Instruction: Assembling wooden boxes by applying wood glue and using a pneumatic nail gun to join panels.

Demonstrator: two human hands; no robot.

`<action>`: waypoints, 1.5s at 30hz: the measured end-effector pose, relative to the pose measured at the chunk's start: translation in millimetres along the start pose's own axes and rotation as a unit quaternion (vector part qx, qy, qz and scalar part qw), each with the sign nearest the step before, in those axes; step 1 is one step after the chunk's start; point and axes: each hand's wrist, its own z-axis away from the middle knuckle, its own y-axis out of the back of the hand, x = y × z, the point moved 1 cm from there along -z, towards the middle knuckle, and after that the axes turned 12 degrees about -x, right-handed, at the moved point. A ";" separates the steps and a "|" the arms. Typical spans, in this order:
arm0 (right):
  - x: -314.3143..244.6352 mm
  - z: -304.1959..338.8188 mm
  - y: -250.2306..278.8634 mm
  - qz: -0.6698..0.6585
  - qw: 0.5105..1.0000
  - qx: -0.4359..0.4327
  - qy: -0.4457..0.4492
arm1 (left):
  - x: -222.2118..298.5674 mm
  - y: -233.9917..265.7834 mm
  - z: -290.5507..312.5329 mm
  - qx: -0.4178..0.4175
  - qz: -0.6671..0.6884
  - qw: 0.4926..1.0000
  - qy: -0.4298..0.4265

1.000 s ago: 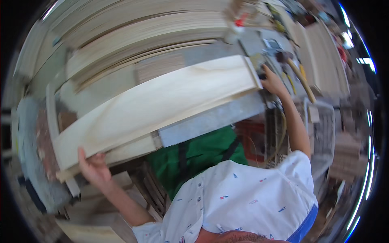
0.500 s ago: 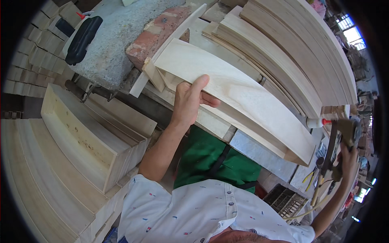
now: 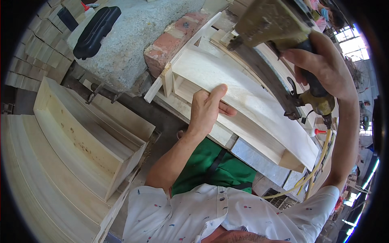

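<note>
A long, shallow wooden box (image 3: 243, 95) with a curved pale panel on top lies across the bench, its open side toward me. My left hand (image 3: 208, 107) grips the panel's near edge, thumb on top and fingers in the opening below. In my right hand (image 3: 324, 69) is a pneumatic nail gun (image 3: 269, 26), its fingers wrapped round the handle. The gun is raised over the far right part of the box, apart from my left hand. A yellow air hose (image 3: 323, 156) runs down from its handle.
A brick (image 3: 174, 42) and a rough stone block (image 3: 121, 52) stand beyond the box's left end, a black case (image 3: 97, 32) on the block. Curved wooden boxes (image 3: 77, 129) are stacked at left. Another person (image 3: 334, 18) shows at far right.
My right hand has brought the nail gun up from the far right to over the box. My left hand keeps its grip on the panel edge.
</note>
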 end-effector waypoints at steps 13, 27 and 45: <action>-33.1 -62.6 -40.1 -0.056 0.992 -0.093 0.058 | -5.1 7.6 -2.5 -0.011 -0.010 1.000 0.013; -34.0 -76.3 -49.9 -0.038 0.990 -0.131 0.049 | -0.7 9.9 -0.3 -0.032 0.016 0.999 0.041; -10.2 -80.2 -44.4 -0.020 0.995 -0.078 0.052 | 0.3 9.6 -0.3 -0.021 -0.005 0.999 0.039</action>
